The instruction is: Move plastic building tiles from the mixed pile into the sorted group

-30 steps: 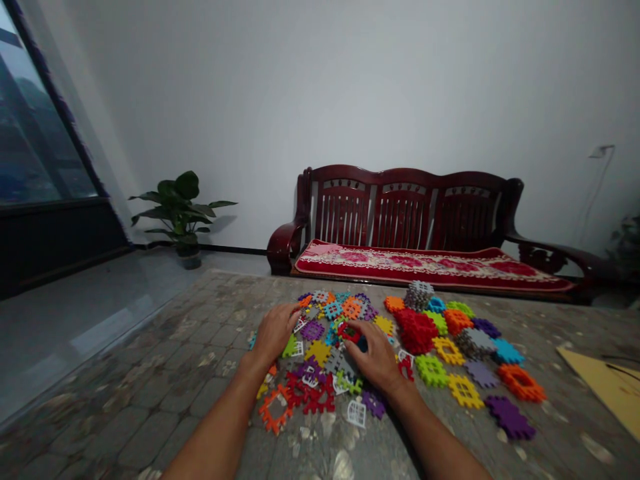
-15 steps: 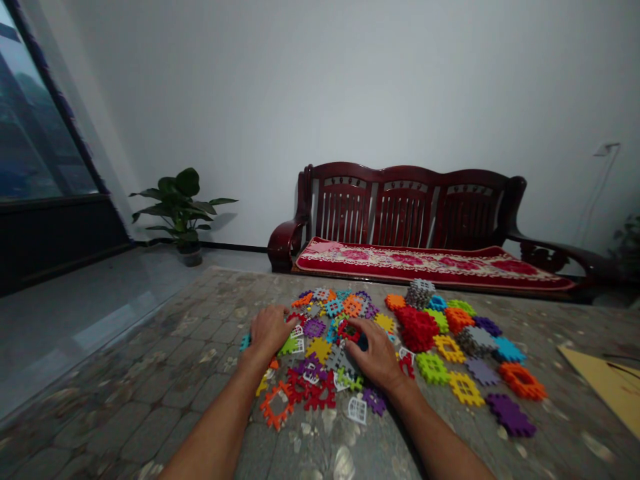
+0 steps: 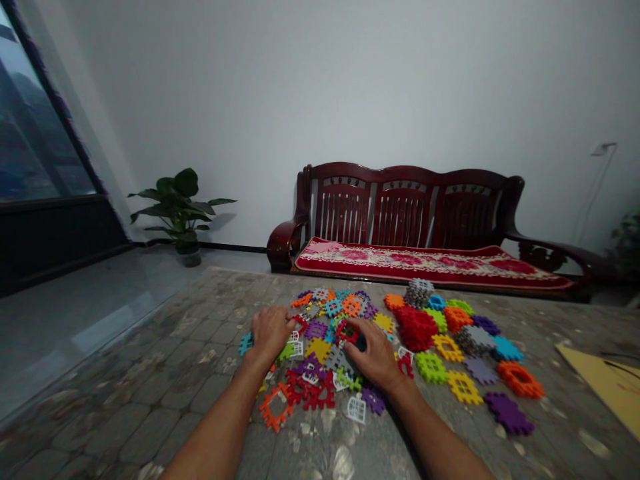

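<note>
Colourful notched plastic pieces lie in a loose heap at the centre of the table, among them a yellow piece (image 3: 319, 349), a purple one (image 3: 316, 330) and an orange frame (image 3: 276, 407). My left hand (image 3: 271, 331) rests at the heap's left side, its fingertips by a red piece (image 3: 301, 323); what they grip, if anything, is too small to tell. On the right side, my right hand (image 3: 373, 353) curves its thumb and fingers around a dark red piece (image 3: 346, 333). A white window-shaped piece (image 3: 357, 409) lies nearer the front.
Sorted stacks stand to the right, including a red pile (image 3: 416, 327), a grey stack (image 3: 419, 292) and a purple stack (image 3: 509, 413). Yellow board (image 3: 600, 383) lies at the far right. Behind the table (image 3: 150, 373) is a wooden bench (image 3: 400, 210).
Both hands stay almost in place. The view has shifted very slightly, and the fingers of my left hand have moved a little at the heap's edge.
</note>
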`<state>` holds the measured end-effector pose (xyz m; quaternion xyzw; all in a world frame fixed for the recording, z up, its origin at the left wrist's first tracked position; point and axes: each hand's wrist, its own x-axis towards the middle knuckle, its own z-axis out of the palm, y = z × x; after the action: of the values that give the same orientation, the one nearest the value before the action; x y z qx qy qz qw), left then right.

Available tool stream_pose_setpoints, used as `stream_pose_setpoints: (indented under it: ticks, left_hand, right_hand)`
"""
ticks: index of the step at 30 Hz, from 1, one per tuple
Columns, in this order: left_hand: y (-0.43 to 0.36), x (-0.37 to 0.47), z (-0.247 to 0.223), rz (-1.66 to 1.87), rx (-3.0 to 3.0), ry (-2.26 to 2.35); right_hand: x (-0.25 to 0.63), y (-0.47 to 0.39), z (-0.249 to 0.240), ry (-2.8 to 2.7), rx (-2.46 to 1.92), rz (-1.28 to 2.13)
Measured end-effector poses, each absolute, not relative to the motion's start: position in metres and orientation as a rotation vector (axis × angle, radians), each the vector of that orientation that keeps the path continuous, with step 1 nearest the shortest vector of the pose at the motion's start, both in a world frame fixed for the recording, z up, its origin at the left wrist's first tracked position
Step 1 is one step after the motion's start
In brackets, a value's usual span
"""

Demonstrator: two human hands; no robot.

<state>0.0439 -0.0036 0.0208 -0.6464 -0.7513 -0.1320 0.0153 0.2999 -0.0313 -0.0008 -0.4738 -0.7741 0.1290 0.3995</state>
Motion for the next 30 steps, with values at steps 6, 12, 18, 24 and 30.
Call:
stream_pose_setpoints:
  ticks: [6, 12, 18, 24, 30]
  left_hand:
    - [0.000, 0.046, 0.026, -0.836, -1.979, -2.399]
    - [0.008, 0.057, 0.029, -1.841, -1.935, -2.440]
    - [-0.001, 0.083, 0.031, -2.645, -1.983, -2.537]
    - [-0.014, 0.108, 0.035, -2.900, -1.915, -2.673]
    - [-0.021, 0.122, 0.032, -2.884, -2.161, -2.659]
  right_hand:
    - [0.299, -0.032, -0.001, -1.935, -1.206, 0.319]
    - [0.298, -0.031, -0.001, -1.894, -1.212, 0.342]
    - [0.296, -0.030, -0.001, -1.799, -1.203, 0.374]
    - [0.286, -0.031, 0.001, -1.683, -1.107, 0.418]
    - [0.283, -0.029, -0.004, -1.711, -1.043, 0.411]
